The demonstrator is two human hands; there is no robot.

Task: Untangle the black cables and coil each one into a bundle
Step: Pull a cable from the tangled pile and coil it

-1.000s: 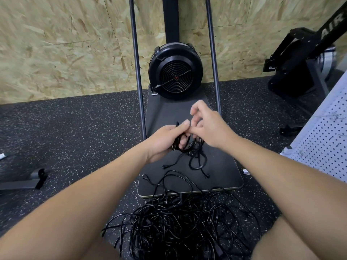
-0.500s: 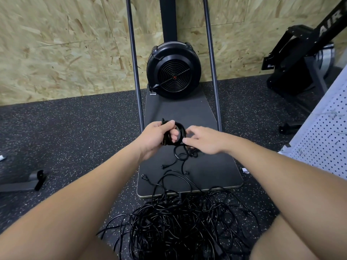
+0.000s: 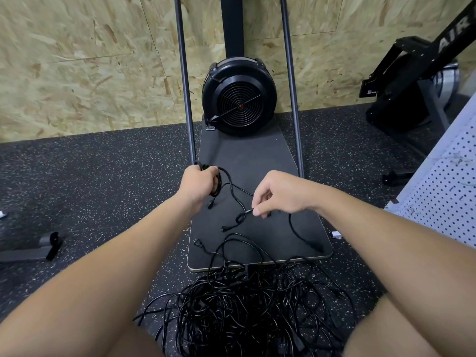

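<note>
The head view showed two hands at mid-frame, held apart above a dark board [image 3: 247, 161] lying on the speckled rubber floor [image 3: 103, 181]. The left hand [image 3: 199, 185], just left of centre, had its fingers curled round one partly coiled cable bundle [image 3: 217, 181]; most of that coil was hidden behind the hand, so its loops could not be counted. One plug end [image 3: 211, 204] dangled below the hand. From the coil a single strand [image 3: 233, 190] ran to the right hand [image 3: 279, 193], right of centre, whose thumb and fingers pinched it at a small loop [image 3: 243, 215]. A second loose end [image 3: 300, 234] curved down from under the right hand onto the board.

In the lower centre of the frame lay one large tangle of black cables [image 3: 244, 310] on the floor, touching the board's near edge; the number of cables in it could not be made out, and its lower part was cut off by the frame and by the person's bare legs.

Behind the board stood one round black fan housing [image 3: 238, 99] between two upright dark bars against the chipboard wall [image 3: 77, 68]. At the upper right one black exercise machine [image 3: 412, 83] was cut off by the frame edge, with one white perforated panel [image 3: 445, 189] below it.
</note>
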